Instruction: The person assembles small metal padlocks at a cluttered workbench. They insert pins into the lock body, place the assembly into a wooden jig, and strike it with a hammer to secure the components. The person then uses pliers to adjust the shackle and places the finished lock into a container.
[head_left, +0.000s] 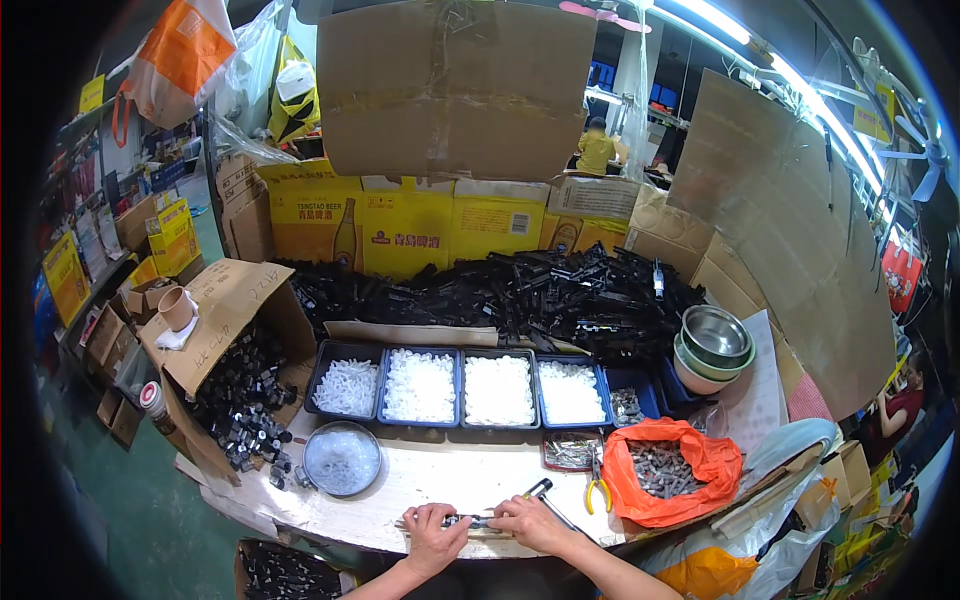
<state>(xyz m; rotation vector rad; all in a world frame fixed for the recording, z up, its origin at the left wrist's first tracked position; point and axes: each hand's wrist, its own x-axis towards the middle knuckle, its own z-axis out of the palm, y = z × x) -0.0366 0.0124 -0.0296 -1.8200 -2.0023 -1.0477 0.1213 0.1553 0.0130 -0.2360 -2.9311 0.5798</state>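
Observation:
At the front edge of the white worktop, my left hand [437, 538] and my right hand [533, 523] face each other. Both have their fingers closed on the ends of a narrow dark part with silvery bits [470, 521], which lies level between them. My fingers cover its ends, so its exact kind is unclear. Just beyond my right hand rests a black-headed tool [540, 489], partly hidden by the hand. Pliers with yellow handles [598, 492] lie farther right.
Blue trays of small white pieces [420, 385] line the back, before a heap of black parts [560, 300]. A round bowl [342, 458] stands left, near a carton [215, 315] spilling dark parts. An orange bag of small grey pieces [715, 455] and stacked bowls [716, 340] stand right.

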